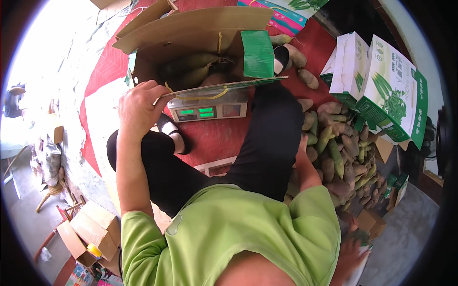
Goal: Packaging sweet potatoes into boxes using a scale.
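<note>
My left hand point(138, 107) pinches the near flap edge of an open cardboard box point(191, 35), beside its yellow cord handle point(202, 97). Inside lie long green radishes point(191, 66) and a reddish-brown tuber, partly in shadow. Under the box stands a weighing scale point(208, 112) with lit green displays. My right hand point(301, 147) is down past my right knee, at the edge of a heap of green radishes point(336, 158) and brown sweet potatoes point(350, 144). The knee hides its fingers, so whether it holds anything does not show.
White-and-green cartons point(389, 90) stand right of the heap. Loose sweet potatoes point(307, 78) lie on the red mat point(214, 143) beside the box. Another person's blurred hand point(350, 250) is at the lower right. Brown cartons point(93, 229) sit at the lower left.
</note>
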The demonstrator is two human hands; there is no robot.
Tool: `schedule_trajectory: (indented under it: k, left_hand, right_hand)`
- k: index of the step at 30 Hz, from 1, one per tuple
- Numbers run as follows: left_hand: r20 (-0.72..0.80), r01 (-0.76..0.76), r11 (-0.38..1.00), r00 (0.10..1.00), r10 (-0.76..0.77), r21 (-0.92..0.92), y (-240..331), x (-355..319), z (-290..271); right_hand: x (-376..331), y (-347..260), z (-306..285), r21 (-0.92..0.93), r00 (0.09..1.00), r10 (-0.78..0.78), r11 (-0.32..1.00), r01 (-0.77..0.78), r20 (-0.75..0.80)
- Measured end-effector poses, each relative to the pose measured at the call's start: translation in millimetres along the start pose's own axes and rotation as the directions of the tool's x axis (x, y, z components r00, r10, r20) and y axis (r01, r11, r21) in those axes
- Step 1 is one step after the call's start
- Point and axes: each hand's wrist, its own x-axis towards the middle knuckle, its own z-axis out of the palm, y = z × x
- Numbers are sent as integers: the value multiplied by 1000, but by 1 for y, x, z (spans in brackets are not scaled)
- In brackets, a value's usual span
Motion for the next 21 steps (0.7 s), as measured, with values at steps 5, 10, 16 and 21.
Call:
schedule_trajectory:
  k: [5,10,16,21]
  left_hand:
    - [1,5,1000,1000,-5,28,0,-1,-2]
    - [25,21,1000,999,-21,20,1,1,-6]
    - [34,16,1000,999,-16,15,-1,1,-7]
    - [57,20,999,998,-22,26,-3,0,-7]
  right_hand:
    - [3,34,-47,561,944,313,802,-205,-103]
    - [17,76,-91,953,743,599,225,204,-300]
    - [-11,100,-276,879,683,633,-10,477,-364]
    - [-27,102,-395,616,546,569,-86,783,-615]
